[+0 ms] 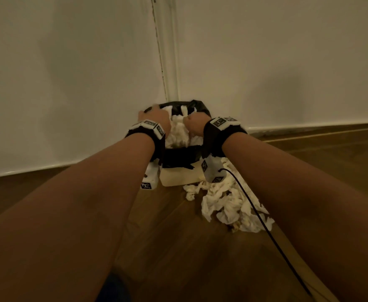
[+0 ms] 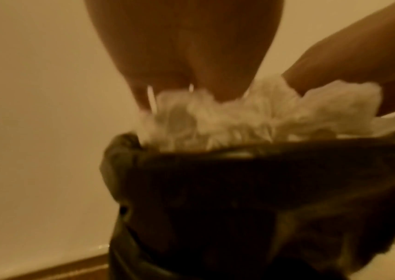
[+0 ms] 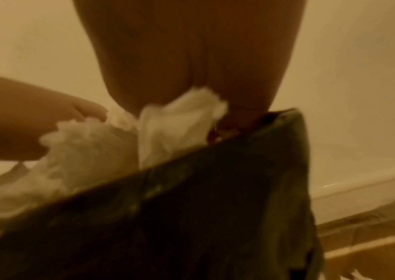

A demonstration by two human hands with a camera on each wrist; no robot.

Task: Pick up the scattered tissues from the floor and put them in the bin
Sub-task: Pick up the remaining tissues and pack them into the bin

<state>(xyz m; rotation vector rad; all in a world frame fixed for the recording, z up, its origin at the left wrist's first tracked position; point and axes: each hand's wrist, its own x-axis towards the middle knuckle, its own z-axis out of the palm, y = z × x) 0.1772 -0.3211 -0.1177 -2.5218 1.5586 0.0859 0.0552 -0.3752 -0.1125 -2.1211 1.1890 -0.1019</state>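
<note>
White tissues [image 1: 179, 131] heaped in my bin [image 1: 178, 156]; left hand [image 1: 157, 118] presses them with flat fingers, right hand [image 1: 195, 125] grips a wad, more tissues on floor [image 1: 231, 205].

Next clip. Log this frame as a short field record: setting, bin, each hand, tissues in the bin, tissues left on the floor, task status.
setting: wooden floor at a corner of white walls
bin: pale bin with a black liner, standing in the corner
left hand: left hand over the bin mouth, fingers pressing into the tissues
right hand: right hand curled, gripping a tissue at the rim
tissues in bin: tissues in bin heaped above the rim
tissues on floor: tissues on floor, a pile right of the bin
task status: unfinished
</note>
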